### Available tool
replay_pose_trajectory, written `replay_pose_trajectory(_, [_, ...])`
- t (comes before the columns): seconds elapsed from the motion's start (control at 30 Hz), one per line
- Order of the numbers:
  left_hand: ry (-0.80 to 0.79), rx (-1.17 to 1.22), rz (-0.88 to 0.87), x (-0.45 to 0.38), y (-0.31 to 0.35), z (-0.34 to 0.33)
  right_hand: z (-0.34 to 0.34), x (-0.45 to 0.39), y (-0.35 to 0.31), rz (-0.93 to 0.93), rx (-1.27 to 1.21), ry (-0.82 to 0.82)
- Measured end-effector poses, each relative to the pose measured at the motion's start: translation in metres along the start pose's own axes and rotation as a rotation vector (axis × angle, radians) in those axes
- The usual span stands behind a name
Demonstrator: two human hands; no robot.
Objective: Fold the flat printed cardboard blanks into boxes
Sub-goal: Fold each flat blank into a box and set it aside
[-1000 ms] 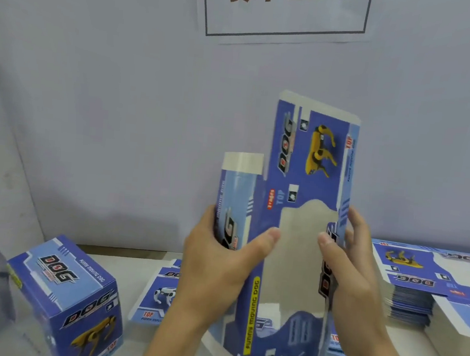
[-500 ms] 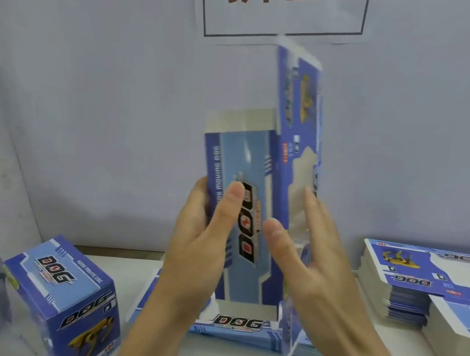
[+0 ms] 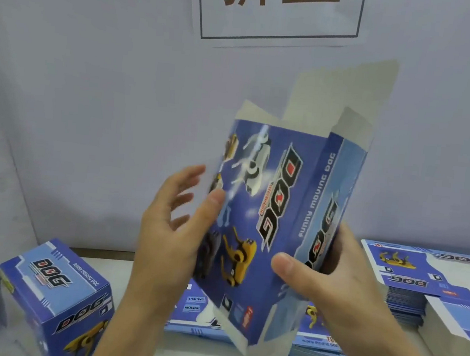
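A blue printed cardboard blank (image 3: 279, 210) with "DOG" lettering and robot-dog pictures is held up in the air, tilted, partly opened into a sleeve with grey flaps sticking up at its top. My left hand (image 3: 174, 226) is at its left edge, thumb pressing on the printed face, fingers spread behind it. My right hand (image 3: 324, 281) grips the lower right corner, thumb on the front panel, fingers wrapped behind the side panel.
A finished blue box (image 3: 55, 301) stands at the lower left on the white table. A few flat blanks (image 3: 200, 315) lie under my hands. Tall stacks of flat blanks (image 3: 430, 285) sit at the right. A grey wall with a paper sign (image 3: 278, 12) is behind.
The blank has turned round and tilted to the right; its large printed face with the dogs now faces me. My right hand has shifted from open beside it to gripping its lower right corner.
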State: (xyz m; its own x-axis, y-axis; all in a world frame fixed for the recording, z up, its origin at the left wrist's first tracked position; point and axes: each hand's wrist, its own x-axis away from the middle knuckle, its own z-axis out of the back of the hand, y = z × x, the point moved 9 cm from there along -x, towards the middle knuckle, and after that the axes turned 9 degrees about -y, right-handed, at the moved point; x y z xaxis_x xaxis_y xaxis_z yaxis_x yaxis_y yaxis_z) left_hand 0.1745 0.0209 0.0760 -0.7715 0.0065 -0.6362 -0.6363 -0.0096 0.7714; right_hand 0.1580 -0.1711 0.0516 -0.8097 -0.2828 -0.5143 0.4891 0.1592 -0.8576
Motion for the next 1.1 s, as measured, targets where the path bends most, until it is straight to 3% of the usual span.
replay_pose_trajectory(0.1, [-0.16, 0.148, 0.129, 0.001, -0.017, -0.004, -0.012, 0.005, 0.005, -0.047, -0.099, -0.231])
replay_pose_trajectory(0.2, [-0.315, 0.158, 0.109, 0.006, -0.01, -0.026, -0.015, 0.006, 0.015, -0.1, -0.185, -0.305])
replay_pose_trajectory(0.3, [-0.22, 0.091, 0.078, 0.004, -0.011, -0.032, -0.002, 0.003, 0.02, -0.078, -0.262, -0.21])
replay_pose_trajectory(0.4, [-0.157, 0.06, 0.139, 0.005, -0.025, -0.034, 0.021, 0.001, 0.02, -0.032, -0.094, 0.019])
replay_pose_trajectory(0.53, [-0.358, -0.051, 0.215, 0.013, -0.036, -0.059, 0.032, 0.001, 0.011, 0.056, -0.033, 0.167])
replay_pose_trajectory(0.67, [-0.311, -0.096, 0.272, 0.013, -0.036, -0.054, 0.032, 0.007, 0.006, 0.058, -0.088, 0.115])
replay_pose_trajectory(0.87, [-0.096, -0.039, 0.114, 0.01, -0.017, -0.044, 0.028, 0.01, 0.011, -0.015, -0.188, 0.007])
replay_pose_trajectory(1.1, [-0.228, 0.044, 0.013, 0.012, -0.002, -0.059, 0.037, 0.001, 0.005, 0.032, -0.131, 0.088])
